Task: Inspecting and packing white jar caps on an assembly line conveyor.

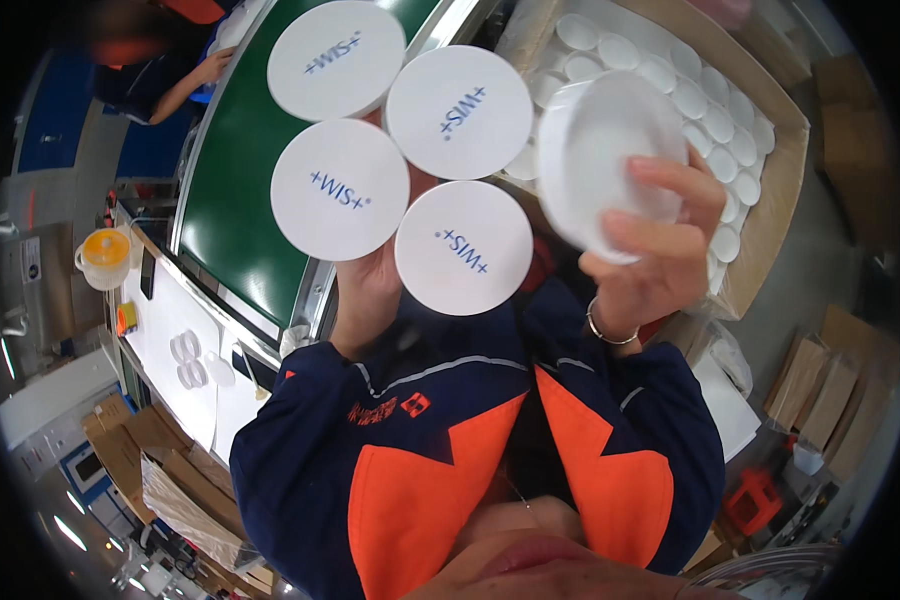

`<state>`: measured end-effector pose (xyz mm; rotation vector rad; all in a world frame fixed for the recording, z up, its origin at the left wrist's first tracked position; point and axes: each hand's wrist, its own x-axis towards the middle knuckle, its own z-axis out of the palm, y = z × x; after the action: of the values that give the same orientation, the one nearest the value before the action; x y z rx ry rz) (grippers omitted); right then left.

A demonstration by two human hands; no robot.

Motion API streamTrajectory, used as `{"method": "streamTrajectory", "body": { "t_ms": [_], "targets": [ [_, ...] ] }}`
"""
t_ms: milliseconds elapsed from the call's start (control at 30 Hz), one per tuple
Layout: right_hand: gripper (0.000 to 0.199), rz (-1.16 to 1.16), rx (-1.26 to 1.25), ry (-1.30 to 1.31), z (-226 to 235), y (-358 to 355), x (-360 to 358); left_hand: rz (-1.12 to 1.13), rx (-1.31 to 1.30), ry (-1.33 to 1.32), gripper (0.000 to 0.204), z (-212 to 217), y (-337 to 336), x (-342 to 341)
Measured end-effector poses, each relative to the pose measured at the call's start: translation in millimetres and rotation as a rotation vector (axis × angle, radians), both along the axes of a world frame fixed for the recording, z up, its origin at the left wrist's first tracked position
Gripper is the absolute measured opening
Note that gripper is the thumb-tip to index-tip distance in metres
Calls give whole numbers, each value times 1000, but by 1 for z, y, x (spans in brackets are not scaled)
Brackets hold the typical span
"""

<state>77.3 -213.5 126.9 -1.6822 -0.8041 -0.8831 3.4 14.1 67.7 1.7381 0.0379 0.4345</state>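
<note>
Several flat white round discs point(340, 190) with blue print on their faces, like jar lids, are grouped in front of me, faces up. My left hand point(367, 295) is closed under the group and holds it from below; most of its fingers are hidden behind the discs. To the right, my right hand point(660, 240) grips one more white round disc point(595, 150), tilted and smeared by motion, with its fingers curled over the face. Beyond that disc stands an open cardboard box point(785, 210) with rows of white round pieces point(690, 100).
At the left runs a green conveyor belt point(235, 220) with a metal edge. Another person point(150, 80) works across it. A white table point(170, 320) bears a yellow-lidded jug point(105, 250) and clear round pieces point(186, 350). Flattened cartons point(820, 390) stand at the lower right.
</note>
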Motion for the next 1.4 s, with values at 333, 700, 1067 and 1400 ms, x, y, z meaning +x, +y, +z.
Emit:
{"method": "streamTrajectory", "body": {
  "t_ms": [333,700,1067,1400],
  "targets": [
    [22,-472,-230,232,-121,-76,240,-95,-28,-28,48,9,10,-14],
    [25,-619,-493,383,-235,-142,322,-261,-115,0,42,15,7,-1],
    [24,-664,-888,230,-242,-161,334,-482,-249,93,37,27,8,10],
    [25,-938,-899,255,-236,-156,299,-400,-489,22,43,25,-7,11]
  ]
}}
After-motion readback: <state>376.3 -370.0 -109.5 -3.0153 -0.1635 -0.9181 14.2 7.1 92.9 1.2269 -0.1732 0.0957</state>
